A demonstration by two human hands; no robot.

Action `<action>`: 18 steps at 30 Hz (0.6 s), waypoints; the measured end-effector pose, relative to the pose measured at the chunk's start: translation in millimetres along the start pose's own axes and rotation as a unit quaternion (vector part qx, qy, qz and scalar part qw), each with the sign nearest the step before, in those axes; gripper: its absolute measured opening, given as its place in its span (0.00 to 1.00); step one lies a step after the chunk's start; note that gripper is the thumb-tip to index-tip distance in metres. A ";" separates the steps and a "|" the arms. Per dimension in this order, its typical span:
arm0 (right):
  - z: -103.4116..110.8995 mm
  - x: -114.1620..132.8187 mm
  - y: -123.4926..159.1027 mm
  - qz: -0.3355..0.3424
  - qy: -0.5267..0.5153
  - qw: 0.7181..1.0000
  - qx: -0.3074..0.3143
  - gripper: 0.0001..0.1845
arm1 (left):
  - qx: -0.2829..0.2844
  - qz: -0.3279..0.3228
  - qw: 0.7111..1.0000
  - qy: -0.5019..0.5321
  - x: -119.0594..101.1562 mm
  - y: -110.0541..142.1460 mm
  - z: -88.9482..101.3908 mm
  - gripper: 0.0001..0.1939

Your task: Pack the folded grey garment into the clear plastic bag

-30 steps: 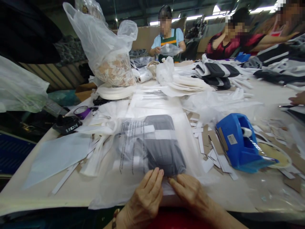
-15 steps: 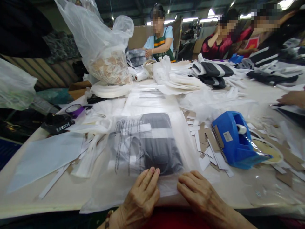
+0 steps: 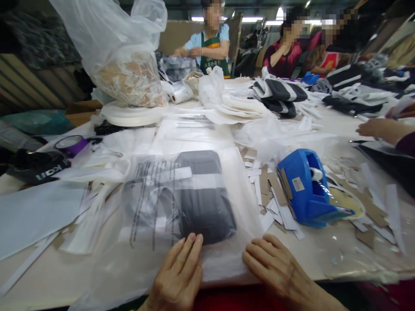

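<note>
Printed bag (image 3: 106, 263): clear plastic with black lettering, lying flat on the bench (image 3: 48, 285) in front of the person.
Inside it: a dark grey padded piece (image 3: 207, 216) with a pale band across, towards the right.
Left hand (image 3: 178, 276): grip opened flat, fingers straight and together on the bag just below the padded piece, holding nothing.
Right hand (image 3: 279, 268): fingers curled near the bag's lower right edge; cannot tell whether the grip pinches plastic.
Tall plastic bag (image 3: 103, 41): tan and white scraps (image 3: 132, 80) in its base.
Blue tape dispenser (image 3: 300, 185): white hub inside, card strips (image 3: 275, 190) just beside.
</note>
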State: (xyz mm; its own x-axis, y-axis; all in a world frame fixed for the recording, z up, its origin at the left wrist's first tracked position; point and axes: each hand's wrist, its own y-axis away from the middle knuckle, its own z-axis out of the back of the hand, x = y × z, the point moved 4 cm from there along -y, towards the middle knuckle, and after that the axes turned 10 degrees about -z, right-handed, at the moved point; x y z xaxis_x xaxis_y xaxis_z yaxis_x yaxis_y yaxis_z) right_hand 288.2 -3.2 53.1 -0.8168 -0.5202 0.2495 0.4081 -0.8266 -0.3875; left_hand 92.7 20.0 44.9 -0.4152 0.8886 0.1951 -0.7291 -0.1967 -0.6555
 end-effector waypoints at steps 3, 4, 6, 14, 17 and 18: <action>13.4 -21.3 17.4 -0.024 0.034 0.999 -0.024 0.17 | 0.013 -0.003 1.000 0.002 -0.5 -0.1 0.0 0.14; 18.0 -27.8 24.4 -0.029 0.044 0.998 -0.029 0.16 | 0.034 -0.004 0.999 0.006 -0.2 -0.5 -0.4 0.14; 27.1 -39.5 39.1 -0.040 0.066 0.996 -0.040 0.14 | 0.064 -0.006 0.998 0.010 0.8 -1.1 -0.3 0.14; 25.0 -82.7 71.2 -0.484 -0.132 0.864 -0.041 0.16 | 0.051 -0.006 0.999 0.006 3.1 -0.3 -0.7 0.19; 4.4 -79.8 53.2 -0.562 -0.281 0.777 0.039 0.21 | 0.048 -0.008 0.999 -0.001 2.9 -0.1 -2.3 0.19; 0.8 -78.6 44.9 -0.565 -0.305 0.765 0.047 0.21 | 0.041 -0.012 0.999 -0.006 2.6 0.3 -2.5 0.19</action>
State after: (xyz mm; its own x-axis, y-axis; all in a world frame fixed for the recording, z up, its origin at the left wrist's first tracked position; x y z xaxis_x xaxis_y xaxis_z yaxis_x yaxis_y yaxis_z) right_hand 371.1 0.4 16.7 -0.3390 0.5580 0.7574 -0.3670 -0.8198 0.4397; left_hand 92.7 23.3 43.5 -0.4032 0.8887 0.2182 -0.7804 -0.2094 -0.5892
